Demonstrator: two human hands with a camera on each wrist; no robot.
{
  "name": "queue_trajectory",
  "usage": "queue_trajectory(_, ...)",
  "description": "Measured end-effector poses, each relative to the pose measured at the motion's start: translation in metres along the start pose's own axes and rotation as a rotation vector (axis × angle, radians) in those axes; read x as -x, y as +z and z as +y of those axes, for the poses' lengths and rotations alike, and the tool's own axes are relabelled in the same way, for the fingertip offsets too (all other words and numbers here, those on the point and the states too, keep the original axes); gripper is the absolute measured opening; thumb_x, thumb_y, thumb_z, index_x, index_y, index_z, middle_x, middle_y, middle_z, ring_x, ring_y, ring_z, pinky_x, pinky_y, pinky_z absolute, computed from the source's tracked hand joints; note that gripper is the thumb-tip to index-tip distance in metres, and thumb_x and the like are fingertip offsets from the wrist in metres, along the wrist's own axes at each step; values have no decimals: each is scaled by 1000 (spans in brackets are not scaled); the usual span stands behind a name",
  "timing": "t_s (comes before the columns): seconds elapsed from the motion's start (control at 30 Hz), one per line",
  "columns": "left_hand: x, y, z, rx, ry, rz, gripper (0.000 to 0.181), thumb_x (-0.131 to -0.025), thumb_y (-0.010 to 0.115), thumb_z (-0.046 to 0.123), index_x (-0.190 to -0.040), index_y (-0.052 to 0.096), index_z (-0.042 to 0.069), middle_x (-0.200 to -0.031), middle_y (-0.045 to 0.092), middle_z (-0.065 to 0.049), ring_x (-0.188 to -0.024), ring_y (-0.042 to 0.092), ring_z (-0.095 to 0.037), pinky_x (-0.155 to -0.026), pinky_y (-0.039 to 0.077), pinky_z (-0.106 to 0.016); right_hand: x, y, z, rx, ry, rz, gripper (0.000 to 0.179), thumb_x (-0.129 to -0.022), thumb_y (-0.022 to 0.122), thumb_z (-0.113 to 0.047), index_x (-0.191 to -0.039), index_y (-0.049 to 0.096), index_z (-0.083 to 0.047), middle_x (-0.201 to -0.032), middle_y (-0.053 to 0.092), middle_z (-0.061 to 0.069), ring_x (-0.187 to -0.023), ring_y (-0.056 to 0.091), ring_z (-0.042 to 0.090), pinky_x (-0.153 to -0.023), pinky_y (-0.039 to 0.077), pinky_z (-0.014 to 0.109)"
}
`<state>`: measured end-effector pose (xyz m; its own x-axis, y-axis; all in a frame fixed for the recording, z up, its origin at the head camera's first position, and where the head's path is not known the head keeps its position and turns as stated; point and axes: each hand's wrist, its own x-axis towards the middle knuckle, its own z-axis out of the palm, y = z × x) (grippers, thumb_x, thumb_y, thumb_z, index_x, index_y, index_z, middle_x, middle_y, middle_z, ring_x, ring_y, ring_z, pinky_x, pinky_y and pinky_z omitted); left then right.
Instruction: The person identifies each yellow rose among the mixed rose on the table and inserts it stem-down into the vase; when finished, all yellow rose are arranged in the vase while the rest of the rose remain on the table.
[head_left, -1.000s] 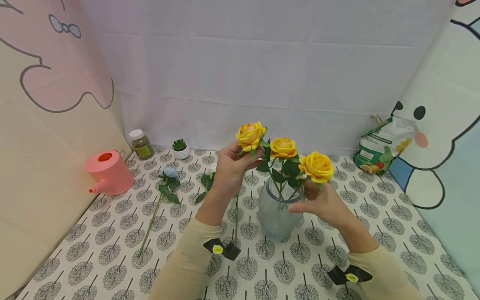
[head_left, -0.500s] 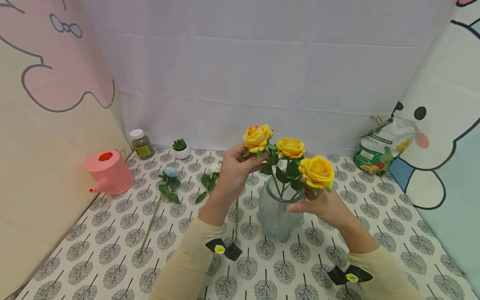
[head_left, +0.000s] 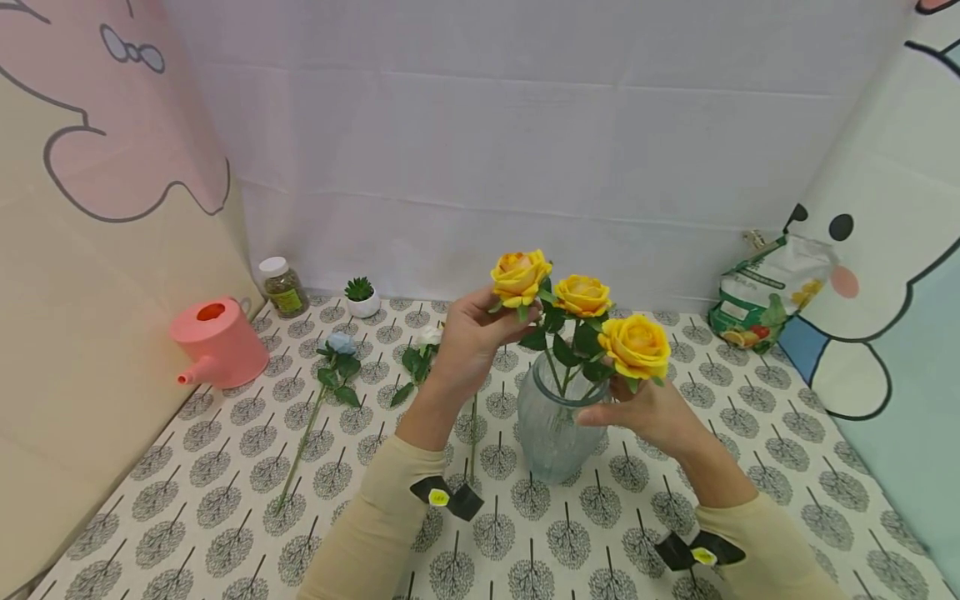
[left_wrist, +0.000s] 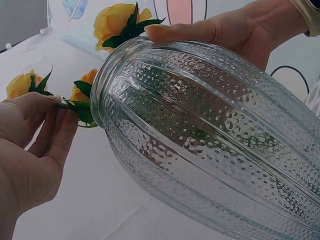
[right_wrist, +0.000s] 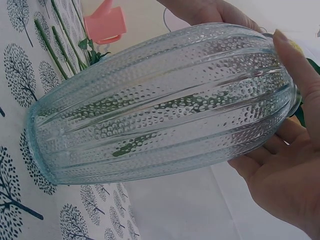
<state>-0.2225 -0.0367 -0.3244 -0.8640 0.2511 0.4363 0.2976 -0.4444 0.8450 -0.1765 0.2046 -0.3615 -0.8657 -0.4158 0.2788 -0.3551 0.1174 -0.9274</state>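
Note:
A ribbed, dimpled glass vase (head_left: 551, 446) stands upright on the patterned cloth. Three yellow roses have their stems in it: a left rose (head_left: 521, 278), a middle rose (head_left: 582, 296) and a right rose (head_left: 635, 346). My left hand (head_left: 471, 343) pinches the left rose's stem just below its bloom; in the left wrist view those fingers (left_wrist: 62, 127) are by the leaves outside the rim. My right hand (head_left: 656, 414) grips the vase near its neck, thumb on the near side, as the right wrist view shows. Stems appear blurred through the glass.
A blue rose (head_left: 340, 346) and a white rose (head_left: 429, 336), partly hidden by my left arm, lie left of the vase. Behind them are a pink watering can (head_left: 221, 346), a lidded jar (head_left: 283, 289) and a potted succulent (head_left: 362, 298). A printed bag (head_left: 772, 292) stands back right.
My left hand has moved right and slightly down with the left rose. The middle rose has shifted right and the right rose has dipped slightly. My right hand and the vase have stayed put.

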Motion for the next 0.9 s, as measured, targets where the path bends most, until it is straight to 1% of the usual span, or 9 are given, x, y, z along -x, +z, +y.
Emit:
queue_trajectory(0.1,0,0,-1,-12,4,-30,39,-91,61,-14,-130,55,-15,-113,69,-8,-94,70,-17,-87,58,-40,-1,0,0,41,-16,11,83,-74,86,4,-141,39,-5,-134,46,11,-118,48,14,-94,47,19)
queue_trajectory(0.23,1,0,-4,-54,-1,-63,37,-91,63,-13,-128,57,-14,-115,69,-7,-92,71,-15,-86,59,-38,-2,0,-1,97,-34,20,82,-74,87,2,-141,41,-6,-130,49,10,-108,49,21,-82,48,24)
queue_trajectory(0.27,0,0,-5,-66,-2,-69,37,-91,63,-12,-127,58,-14,-115,69,-7,-93,71,-15,-86,58,-38,-2,-1,-1,102,-39,17,86,-74,87,2,-145,39,-7,-135,48,9,-114,49,21,-87,48,24)
queue_trajectory(0.37,0,0,-7,-93,-2,-92,37,-91,64,-10,-127,59,-13,-116,69,-8,-95,70,-16,-89,57,-42,-3,-1,-1,83,-54,2,89,-75,86,4,-148,37,-8,-140,46,10,-125,47,22,-97,47,23)
queue_trajectory(0.5,0,0,-10,-94,-4,-129,37,-91,65,-9,-128,59,-13,-118,68,-13,-97,70,-18,-92,55,-51,-4,0,-2,51,-87,-16,90,-74,84,8,-149,36,-7,-142,45,13,-131,46,21,-105,43,23)
queue_trajectory(0.6,0,-1,-12,-90,-9,-146,38,-92,64,-10,-129,58,-13,-119,68,-16,-97,70,-19,-91,54,-53,-4,1,-3,26,-109,-24,91,-73,84,10,-150,36,-6,-143,44,14,-133,45,21,-106,42,25)
queue_trajectory(0.77,0,-3,-14,-83,-23,-157,38,-92,64,-10,-129,58,-14,-111,72,-10,-95,71,-18,-91,56,-47,-5,2,-3,-8,-100,-40,96,-74,83,10,-153,33,-8,-147,41,13,-136,43,23,-108,42,27)
queue_trajectory(0.83,0,-4,-15,-83,-30,-159,37,-92,64,-10,-129,58,-14,-108,73,-8,-94,71,-18,-91,56,-47,-4,1,-2,4,-81,-36,95,-75,84,7,-154,33,-9,-148,42,12,-136,43,23,-108,41,26)
queue_trajectory(0.9,0,-4,-16,-88,-38,-160,37,-92,63,-10,-129,58,-14,-108,73,-10,-94,71,-19,-91,56,-47,-3,1,-2,52,-68,-20,92,-75,85,4,-152,35,-9,-146,44,11,-133,45,22,-107,41,25)
